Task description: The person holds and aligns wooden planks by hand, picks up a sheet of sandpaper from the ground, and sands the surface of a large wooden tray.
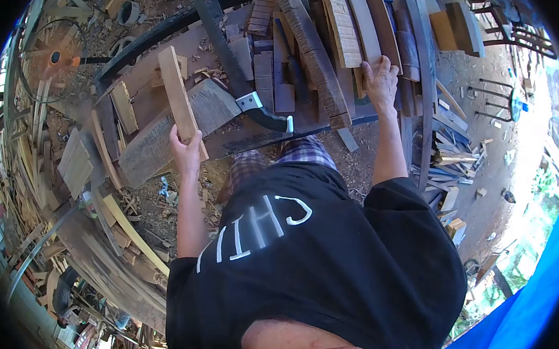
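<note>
My left hand (188, 145) is closed around the lower end of a flat, light-brown wooden board (175, 85), which is raised at a slant over the bench. My right hand (381, 82) has its fingers curled over the near end of a slightly curved wooden plank (362, 22), one of several long pieces lying side by side. Just left of that plank is a paler board (342, 30) with rough cross marks. Between my hands lies a handsaw (264, 114) with a dark handle, its blade pointing away from me. A wide grey board (208, 108) lies beneath the held board.
The low bench (226, 139) carries small wood blocks (264, 73) and a long dark beam (310, 51). A round fan (55, 58) stands at far left. Scrap wood (448, 154) is piled on the right, near metal-framed racks (496, 100). Another person (64, 293) is at lower left.
</note>
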Motion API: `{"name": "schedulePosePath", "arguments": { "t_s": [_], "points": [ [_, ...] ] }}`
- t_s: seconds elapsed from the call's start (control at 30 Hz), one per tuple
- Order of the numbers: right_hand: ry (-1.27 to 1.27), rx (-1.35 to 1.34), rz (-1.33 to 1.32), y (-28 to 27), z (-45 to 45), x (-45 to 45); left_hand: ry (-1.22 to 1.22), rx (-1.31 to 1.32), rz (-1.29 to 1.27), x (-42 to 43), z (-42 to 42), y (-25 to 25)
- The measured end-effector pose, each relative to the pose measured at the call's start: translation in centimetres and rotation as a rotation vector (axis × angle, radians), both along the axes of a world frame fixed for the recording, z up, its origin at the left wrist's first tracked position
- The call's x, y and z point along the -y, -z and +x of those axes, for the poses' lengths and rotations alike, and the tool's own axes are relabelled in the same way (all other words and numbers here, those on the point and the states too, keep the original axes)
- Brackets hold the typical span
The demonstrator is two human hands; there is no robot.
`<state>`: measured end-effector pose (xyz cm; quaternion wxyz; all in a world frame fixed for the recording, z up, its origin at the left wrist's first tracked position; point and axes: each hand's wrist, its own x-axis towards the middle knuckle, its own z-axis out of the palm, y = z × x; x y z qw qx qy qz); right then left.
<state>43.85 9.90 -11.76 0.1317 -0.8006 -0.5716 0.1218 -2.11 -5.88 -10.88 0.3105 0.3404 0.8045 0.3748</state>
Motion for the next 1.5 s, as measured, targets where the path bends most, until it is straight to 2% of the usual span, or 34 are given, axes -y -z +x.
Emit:
{"name": "schedulePosePath", "arguments": {
  "t_s": [0.1,0.2,0.27,0.37,0.5,0.57,0.7,0.77,0.8,0.9,1.03,1.13,1.23,1.27,1.33,1.37,1.43,1.47,1.5],
  "points": [
    [-0.051,-0.017,0.072,0.9,0.6,-0.4,-0.003,-0.003,-0.043,-0.4,0.8,-0.7],
    [-0.091,-0.085,0.015,0.3,0.3,-0.8,0.020,-0.151,-0.118,-0.6,1.3,-0.7],
    [-0.002,-0.252,-0.152,-1.1,-0.4,-1.1,0.043,-0.268,-0.139,-0.7,1.4,-0.8],
    [0.052,-0.351,-0.181,-2.0,-1.0,-1.3,0.062,-0.279,-0.117,-0.4,0.9,-0.1],
    [0.038,-0.363,-0.165,-0.8,-0.7,-1.3,0.052,-0.256,-0.109,-0.5,0.6,-0.1],
    [0.012,-0.372,-0.106,-0.5,-0.8,-1.2,-0.018,-0.048,-0.083,-0.7,0.4,-0.5],
    [-0.013,-0.291,-0.127,-1.0,-1.0,-1.3,-0.016,0.026,-0.024,-0.8,-2.2,-0.1],
    [0.004,-0.278,-0.197,-1.7,-1.2,-1.4,0.084,-0.190,-0.118,-0.9,-4.0,-0.8],
    [-0.015,-0.281,-0.232,-2.1,-1.1,-1.5,0.084,-0.189,-0.153,-1.1,-3.6,-3.0],
    [-0.024,-0.290,-0.185,-1.5,-1.0,-1.4,0.095,-0.369,-0.223,0.2,-6.4,-1.3],
    [-0.040,-0.271,-0.194,-1.8,-1.4,-1.5,0.051,-0.359,-0.161,2.2,-7.9,1.9],
    [-0.056,-0.236,-0.166,-1.4,-1.3,-1.4,0.043,-0.382,-0.177,1.8,-5.3,-0.4],
    [-0.039,-0.244,-0.152,-0.4,-1.1,-1.6,0.000,-0.382,-0.171,2.0,-4.4,-0.5],
    [-0.058,-0.128,-0.082,0.1,-0.9,-1.6,-0.012,-0.366,-0.175,2.0,-4.3,-0.4],
    [-0.032,0.176,0.050,-2.9,-3.5,-0.9,-0.025,-0.389,-0.151,2.2,-4.1,-0.1],
    [-0.046,0.177,0.053,-3.0,-4.0,-0.8,-0.020,-0.415,-0.125,2.1,-3.7,-0.3],
    [-0.220,0.130,0.444,-3.0,-4.7,-0.7,-0.046,-0.414,-0.156,2.1,-3.1,-0.9],
    [-0.264,0.058,0.559,-3.9,-6.5,-0.5,-0.056,-0.415,-0.185,2.1,-2.8,-1.2],
    [-0.271,0.059,0.556,-4.4,-8.1,-0.2,-0.061,-0.412,-0.189,2.3,-2.6,-1.1]
  ]
}}
